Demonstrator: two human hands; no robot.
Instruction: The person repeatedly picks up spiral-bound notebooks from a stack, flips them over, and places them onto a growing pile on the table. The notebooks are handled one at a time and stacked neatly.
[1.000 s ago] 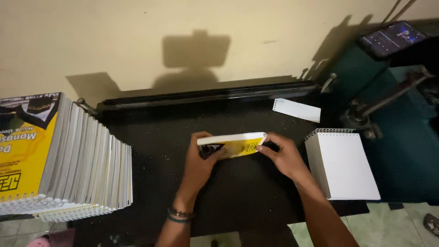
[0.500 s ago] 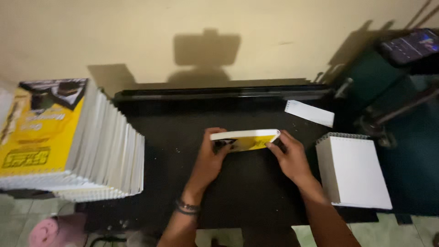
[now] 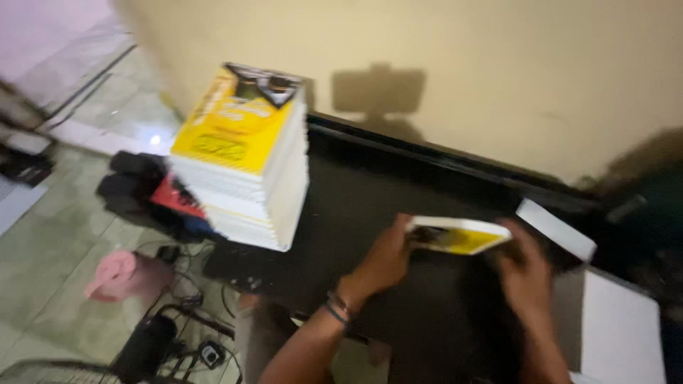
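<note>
We hold 1 thin yellow-covered booklet (image 3: pixel 459 235) between both hands above the middle of the black worktop (image 3: pixel 356 206). Left hand (image 3: pixel 384 259) is closed on its left end, right hand (image 3: pixel 526 274) on its right end. It is not yet set down. 1 tall stack of like booklets (image 3: pixel 245 156), glossy covers, white page edges, stands at the worktop's left edge. White sheets (image 3: pixel 622 334) lie at the right edge.
</note>
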